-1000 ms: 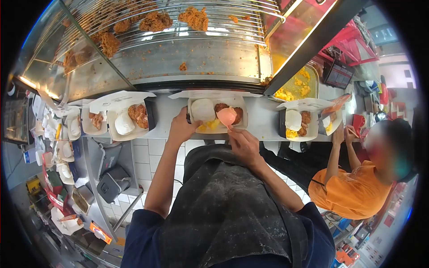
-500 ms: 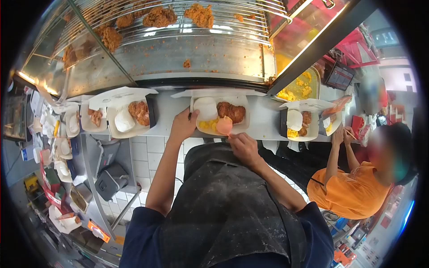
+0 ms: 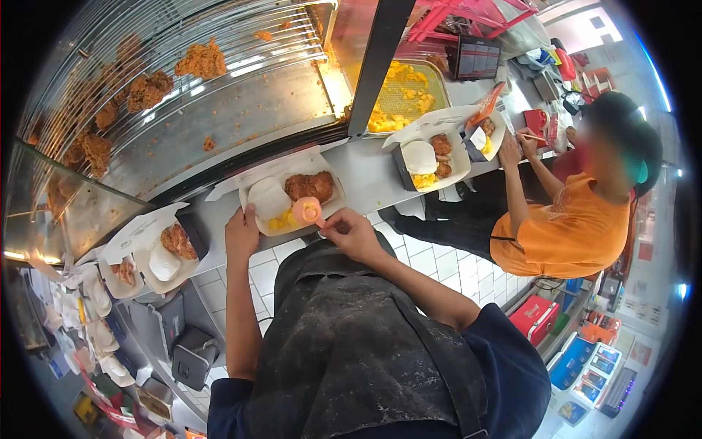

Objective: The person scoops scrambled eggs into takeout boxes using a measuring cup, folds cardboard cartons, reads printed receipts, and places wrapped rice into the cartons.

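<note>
An open white box (image 3: 338, 192) stands before me on the counter, holding a white wrapped item (image 3: 268, 197), browned chicken (image 3: 309, 186) and yellow scrambled food (image 3: 282, 220). My left hand (image 3: 242, 231) grips the box's left side, thumb at the rim. Pinched in my right hand (image 3: 349, 233) is the handle of a pink scoop (image 3: 307, 211). The scoop's bowl is over the front part of the box, beside the yellow food, with a little yellow in it.
More filled boxes stand left (image 3: 164, 264) and right (image 3: 420, 158). Behind the counter (image 3: 365, 170) is a glass case with fried chicken on a wire rack (image 3: 241, 68). A tray of yellow food (image 3: 442, 99) lies at back right. A co-worker in orange (image 3: 567, 227) stands right.
My view has turned to the right, so the boxes and case appear shifted left and tilted. The scoop, earlier above the chicken, has come down to the front, and its bowl now faces upward.
</note>
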Demonstrator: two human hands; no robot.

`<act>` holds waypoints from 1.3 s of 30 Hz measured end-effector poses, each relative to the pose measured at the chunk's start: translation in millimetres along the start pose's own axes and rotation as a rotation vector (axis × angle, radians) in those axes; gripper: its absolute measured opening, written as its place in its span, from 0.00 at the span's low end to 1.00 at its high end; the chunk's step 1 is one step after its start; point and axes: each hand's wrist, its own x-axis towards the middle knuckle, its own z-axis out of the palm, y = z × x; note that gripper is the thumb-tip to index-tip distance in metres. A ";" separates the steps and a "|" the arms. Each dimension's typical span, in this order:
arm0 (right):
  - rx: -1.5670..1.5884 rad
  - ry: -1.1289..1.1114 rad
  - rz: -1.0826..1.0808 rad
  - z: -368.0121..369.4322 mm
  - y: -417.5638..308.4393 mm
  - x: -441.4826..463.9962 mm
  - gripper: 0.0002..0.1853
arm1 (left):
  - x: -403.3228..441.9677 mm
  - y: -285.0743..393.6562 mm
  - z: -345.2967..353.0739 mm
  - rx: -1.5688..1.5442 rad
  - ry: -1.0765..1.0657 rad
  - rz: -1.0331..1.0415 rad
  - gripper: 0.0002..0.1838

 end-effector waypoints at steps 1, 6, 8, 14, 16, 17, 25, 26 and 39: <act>0.004 -0.011 0.003 1.8 -0.9 -0.2 0.09 | -4.4 10.5 -3.9 0.005 0.006 -0.010 0.25; 0.473 0.027 0.152 6.8 0.1 3.5 0.15 | -13.4 36.5 -13.3 -0.013 -0.036 -0.104 0.24; 0.540 0.015 0.214 3.6 -1.2 0.7 0.14 | -14.0 43.0 -14.6 -0.050 -0.044 -0.114 0.24; 0.751 -0.006 0.389 4.0 8.9 -2.5 0.11 | -12.4 26.9 -8.1 -0.009 0.039 -0.023 0.24; 0.642 0.032 0.471 7.9 13.8 0.1 0.10 | -15.4 32.5 -11.8 0.008 0.040 -0.071 0.23; 0.682 0.024 0.422 7.7 14.3 0.2 0.10 | -16.8 39.5 -14.4 -0.011 0.046 -0.044 0.23; 0.782 0.012 0.321 4.5 12.8 -2.8 0.10 | -19.1 42.7 -17.2 -0.044 0.018 -0.098 0.21; 0.777 0.005 0.325 3.8 12.3 -1.8 0.10 | -17.9 40.0 -15.4 -0.049 0.029 -0.078 0.20; 0.778 0.049 -0.110 -132.4 -90.9 -11.5 0.14 | -23.9 42.4 -16.6 -0.072 0.017 -0.028 0.21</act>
